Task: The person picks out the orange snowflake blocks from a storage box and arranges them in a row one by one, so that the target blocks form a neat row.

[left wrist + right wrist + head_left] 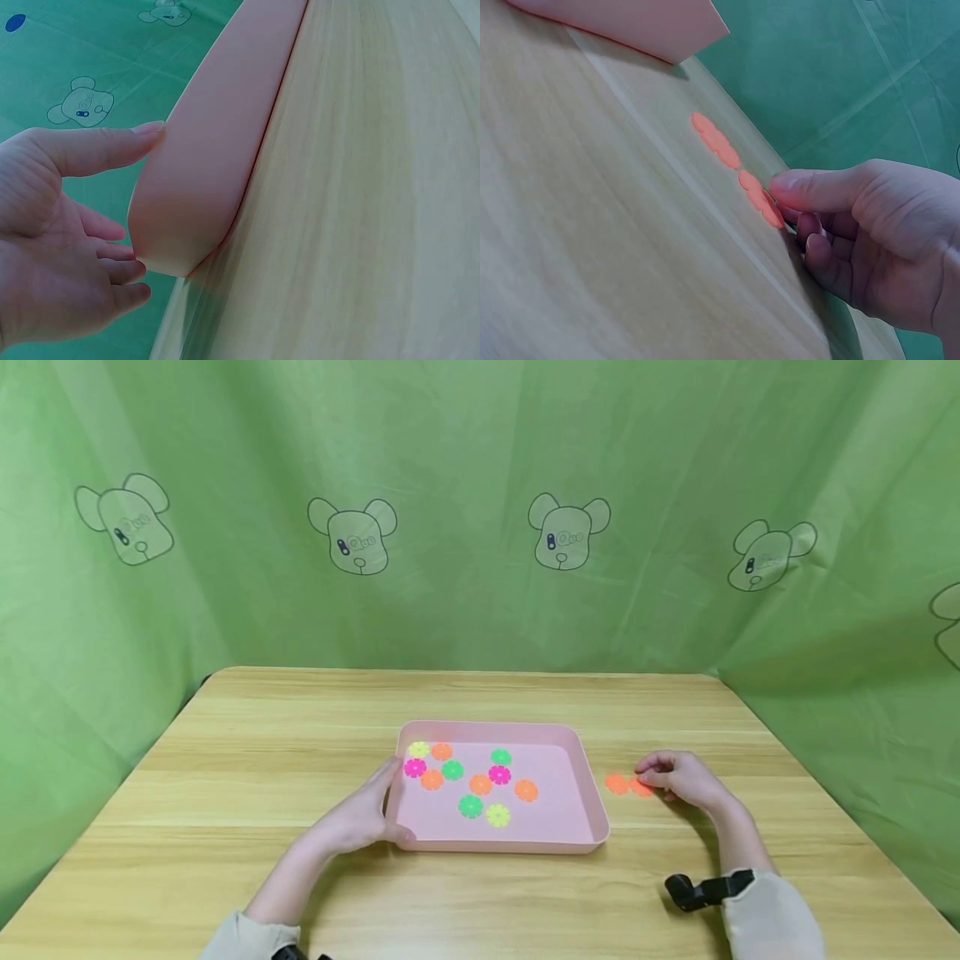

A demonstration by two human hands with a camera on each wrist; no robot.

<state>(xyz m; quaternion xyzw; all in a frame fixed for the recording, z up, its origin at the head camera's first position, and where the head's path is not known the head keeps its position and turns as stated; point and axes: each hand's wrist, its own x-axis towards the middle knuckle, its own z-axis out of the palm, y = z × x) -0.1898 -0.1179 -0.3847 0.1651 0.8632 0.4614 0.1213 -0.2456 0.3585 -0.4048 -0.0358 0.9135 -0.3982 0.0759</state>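
A pink tray (504,846) lies on the table with several flower-shaped discs in it. My left hand (360,814) touches its front left corner, the thumb straight along the front wall and the fingers at the left side; the left wrist view shows the thumb tip on the rim (163,131). Right of the tray, my right hand (681,778) pinches the edge of an orange disc (641,787) between thumb and fingers. Another orange disc (617,783) lies end to end with it, toward the tray. Whether the two discs are joined I cannot tell.
Inside the tray, green (471,806), yellow (498,815), pink (499,775) and orange discs (527,790) lie spread, mostly to the left and middle. The wooden table (300,735) is bordered by a green curtain (465,610) behind and at the sides.
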